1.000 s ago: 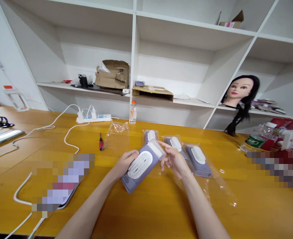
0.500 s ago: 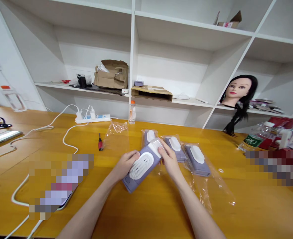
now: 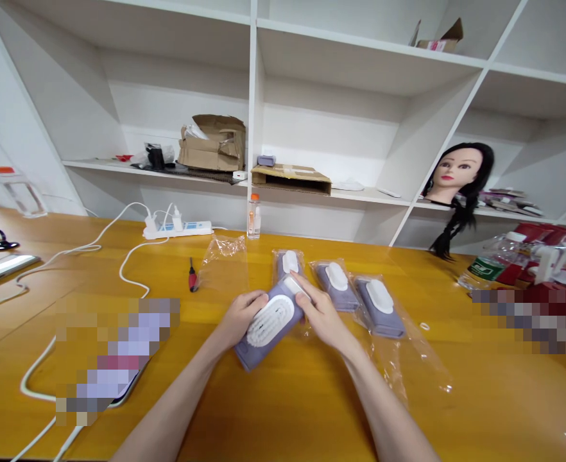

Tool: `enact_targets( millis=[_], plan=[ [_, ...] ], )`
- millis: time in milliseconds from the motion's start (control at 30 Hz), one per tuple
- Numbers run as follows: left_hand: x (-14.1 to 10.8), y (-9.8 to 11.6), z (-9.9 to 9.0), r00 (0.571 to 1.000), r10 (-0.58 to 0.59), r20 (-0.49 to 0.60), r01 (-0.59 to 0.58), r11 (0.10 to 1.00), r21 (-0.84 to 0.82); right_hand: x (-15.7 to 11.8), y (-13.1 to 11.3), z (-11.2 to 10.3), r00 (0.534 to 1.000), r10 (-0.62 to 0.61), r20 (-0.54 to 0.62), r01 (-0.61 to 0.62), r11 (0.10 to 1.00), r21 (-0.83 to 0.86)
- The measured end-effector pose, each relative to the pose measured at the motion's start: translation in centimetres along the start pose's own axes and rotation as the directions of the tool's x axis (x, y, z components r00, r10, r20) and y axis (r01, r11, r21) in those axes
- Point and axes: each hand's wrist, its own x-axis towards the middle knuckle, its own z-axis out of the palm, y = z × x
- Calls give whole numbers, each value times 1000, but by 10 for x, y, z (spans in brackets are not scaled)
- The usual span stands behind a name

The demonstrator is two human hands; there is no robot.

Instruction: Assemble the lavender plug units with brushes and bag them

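Observation:
Both my hands hold a lilac plastic device with a white ribbed oval panel on top, tilted across the table. My left hand grips its left side, and the fingers of my right hand lie along its upper right edge, over a white end piece. Just beyond my right hand, several similar devices sealed in clear plastic bags lie side by side. The nearest bagged one is partly hidden behind the held device.
All this is on a yellow wooden table. A loose clear bag, a red-handled screwdriver, a power strip with white cables and a plastic bottle stand beyond. White shelves behind hold cardboard boxes and a mannequin head.
My right hand has closed from spread fingers onto the device's upper edge. The device has turned slightly and sits lower, and the view has shifted a little.

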Motion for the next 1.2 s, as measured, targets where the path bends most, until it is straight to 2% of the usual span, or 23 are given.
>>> enact_targets(
  millis=[133,400,467,567,633,667,700,767,833,867,933,1000,1100,1200],
  plan=[
    [-1,2,1,1000,-18,2,19,999,-43,-2,-1,5,998,7,-56,-5,999,42],
    [1,-2,-3,993,-113,11,113,974,-197,6,8,10,986,164,41,-169,943,286],
    [1,-1,-5,990,-141,-13,133,956,-261,11,9,14,982,189,0,-174,905,387],
    [3,1,-14,974,-175,-142,102,905,-414,15,10,25,952,246,-180,-129,860,493],
    [7,3,-23,933,-204,-295,16,845,-535,13,10,38,938,211,-274,-94,919,384],
    [9,4,-28,897,-225,-379,-45,808,-587,11,9,46,951,142,-276,-71,965,253],
    [11,4,-34,848,-257,-462,-112,767,-632,9,9,55,974,48,-222,-29,995,91],
    [16,5,-45,735,-332,-592,-236,692,-682,6,8,75,989,-144,-22,136,965,-226],
    [19,5,-54,639,-373,-673,-336,652,-680,6,8,94,963,-212,170,264,871,-413],
    [20,4,-58,609,-373,-700,-374,643,-668,7,9,103,945,-217,244,311,824,-473],
    [20,1,-63,584,-356,-730,-417,640,-646,11,12,116,920,-182,347,355,761,-543],
    [21,-3,-66,588,-342,-733,-409,657,-634,14,13,124,914,-133,384,352,730,-586],
    [23,-9,-65,612,-333,-717,-378,673,-636,15,11,124,927,-95,362,326,682,-655],
    [23,-9,-60,648,-342,-680,-366,643,-673,14,6,116,944,-60,325,285,644,-710]
  ],
)
